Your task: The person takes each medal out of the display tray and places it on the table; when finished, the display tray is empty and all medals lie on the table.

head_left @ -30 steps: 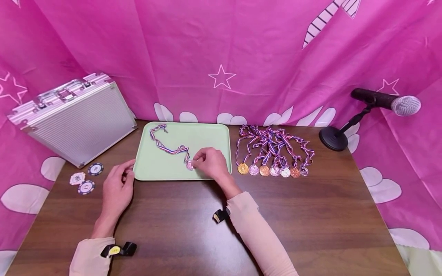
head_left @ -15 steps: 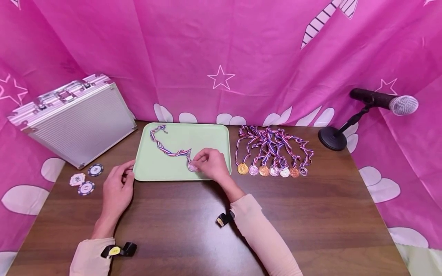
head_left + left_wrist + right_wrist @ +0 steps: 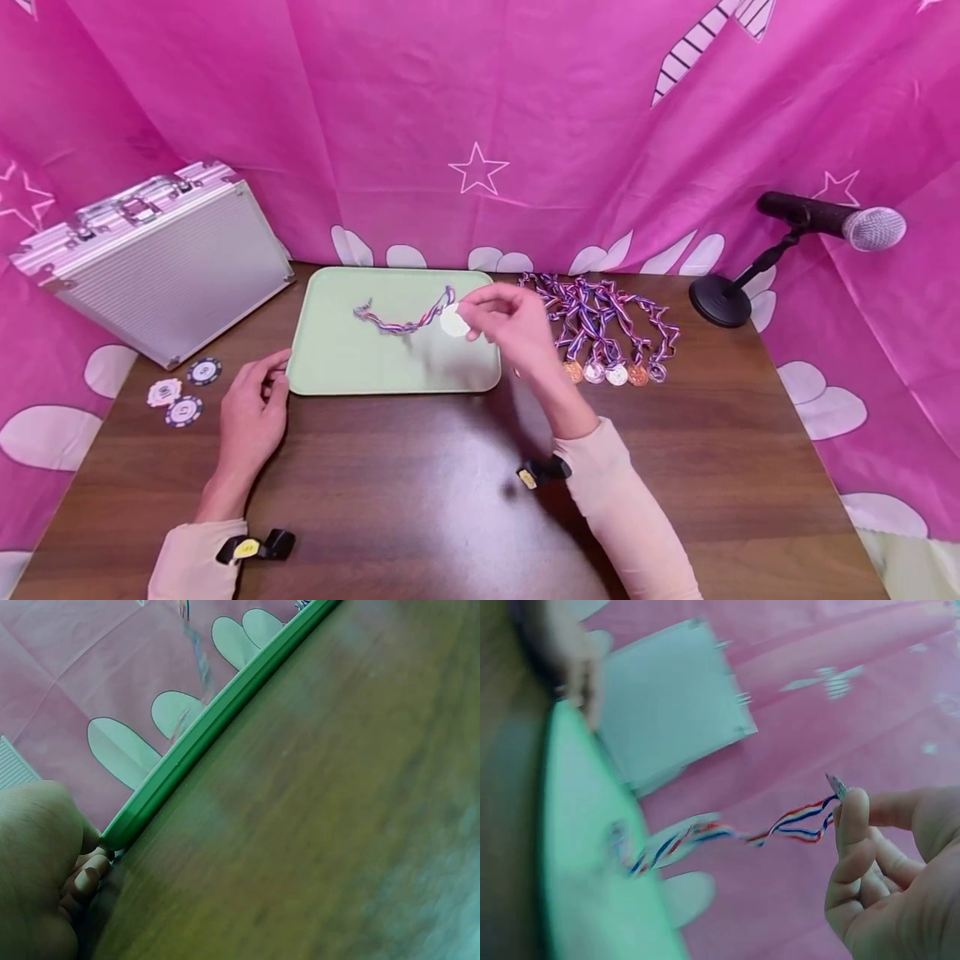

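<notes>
My right hand [image 3: 517, 321] pinches a shiny silver-coloured medal [image 3: 454, 321] between thumb and fingertips, raised above the right part of the light green tray [image 3: 330, 367]. Its red, white and blue ribbon [image 3: 802, 817] trails leftward from the medal, its far end hanging low over the tray. At the tray's front left corner my left hand [image 3: 255, 408] holds the rim, the thumb against it and the other fingers curled below, as the left wrist view shows. Right of the tray lie several more medals [image 3: 617, 374], gold, silver and bronze, with tangled ribbons [image 3: 588, 312]; my right hand hides some of them.
A silver aluminium case [image 3: 172, 267] stands at the back left, with three poker chips [image 3: 183, 411] in front of it. A microphone [image 3: 832, 218] on a black stand [image 3: 720, 300] occupies the back right. Behind the wooden table [image 3: 420, 492] hangs a pink curtain [image 3: 390, 108].
My right hand has lifted the medal off the tray and moved right and back, drawing the ribbon along. The left hand stays at the tray's corner.
</notes>
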The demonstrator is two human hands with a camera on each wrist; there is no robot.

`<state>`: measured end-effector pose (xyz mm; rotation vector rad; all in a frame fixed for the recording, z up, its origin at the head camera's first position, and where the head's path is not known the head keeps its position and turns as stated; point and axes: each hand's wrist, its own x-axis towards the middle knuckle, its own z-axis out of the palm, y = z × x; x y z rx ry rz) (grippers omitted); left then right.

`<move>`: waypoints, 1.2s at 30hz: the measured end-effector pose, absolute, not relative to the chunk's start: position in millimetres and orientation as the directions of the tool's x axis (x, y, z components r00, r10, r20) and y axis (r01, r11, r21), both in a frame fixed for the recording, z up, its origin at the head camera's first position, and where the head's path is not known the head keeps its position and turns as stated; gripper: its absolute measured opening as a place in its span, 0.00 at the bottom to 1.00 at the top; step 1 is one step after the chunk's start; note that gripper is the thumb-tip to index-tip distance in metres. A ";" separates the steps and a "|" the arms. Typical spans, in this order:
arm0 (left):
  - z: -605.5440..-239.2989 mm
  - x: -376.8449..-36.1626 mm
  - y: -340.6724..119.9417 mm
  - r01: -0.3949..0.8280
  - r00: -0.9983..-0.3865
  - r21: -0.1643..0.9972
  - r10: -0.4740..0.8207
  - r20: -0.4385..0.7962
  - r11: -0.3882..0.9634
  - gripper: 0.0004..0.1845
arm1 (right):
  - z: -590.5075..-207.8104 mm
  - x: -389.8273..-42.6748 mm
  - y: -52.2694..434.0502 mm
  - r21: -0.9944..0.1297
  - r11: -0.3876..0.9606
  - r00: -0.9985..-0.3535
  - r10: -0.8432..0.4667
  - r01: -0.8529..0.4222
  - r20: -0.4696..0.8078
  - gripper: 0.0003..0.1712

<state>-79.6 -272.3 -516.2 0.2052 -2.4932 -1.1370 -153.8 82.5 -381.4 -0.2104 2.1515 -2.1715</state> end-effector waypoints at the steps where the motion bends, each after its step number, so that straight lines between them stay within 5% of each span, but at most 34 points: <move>1: -516.0 -79.2 -272.7 0.028 -0.913 0.750 -0.289 0.289 0.661 0.19 | -373.4 -153.1 87.7 -0.998 -0.031 -0.989 -0.133 -0.054 0.058 0.06; 10: -515.6 -79.8 -271.5 0.017 -0.917 0.748 -0.288 0.276 0.663 0.20 | -315.8 -169.9 163.3 -0.948 -0.204 -0.965 0.151 -0.243 0.215 0.12; 20: -515.8 -78.9 -271.9 0.026 -0.912 0.750 -0.291 0.288 0.661 0.20 | -309.1 -217.4 263.3 -0.833 -0.330 -0.818 0.529 -0.444 0.227 0.03; 36: -514.7 -79.4 -271.2 0.021 -0.914 0.749 -0.291 0.283 0.663 0.20 | -446.6 -160.5 341.3 -0.982 -0.187 -0.835 0.546 -0.036 -0.073 0.13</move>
